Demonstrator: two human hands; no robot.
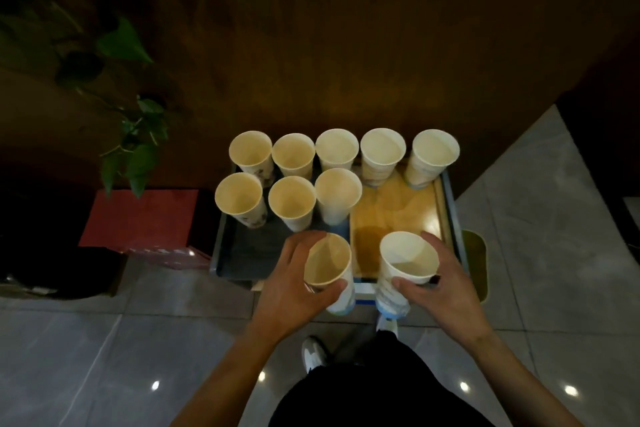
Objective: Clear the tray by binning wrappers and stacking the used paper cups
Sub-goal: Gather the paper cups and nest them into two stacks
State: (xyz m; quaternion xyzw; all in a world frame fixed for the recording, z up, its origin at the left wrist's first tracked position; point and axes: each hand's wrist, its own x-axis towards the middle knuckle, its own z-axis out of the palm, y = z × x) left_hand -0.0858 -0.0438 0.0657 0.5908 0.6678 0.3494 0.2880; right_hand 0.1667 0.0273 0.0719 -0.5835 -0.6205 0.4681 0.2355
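Several empty white paper cups stand upright in two rows on a tray, dark on its left half and wooden on its right. My left hand grips one paper cup near the tray's front edge. My right hand grips another paper cup beside it, about a hand's width to the right. Both held cups are upright and empty. No wrappers are visible.
The tray sits on a low stand against a dark wooden panel. A red box and a leafy plant are at the left, with a dark bin bag below them. A yellow-green object lies right of the tray. Grey floor tiles surround my feet.
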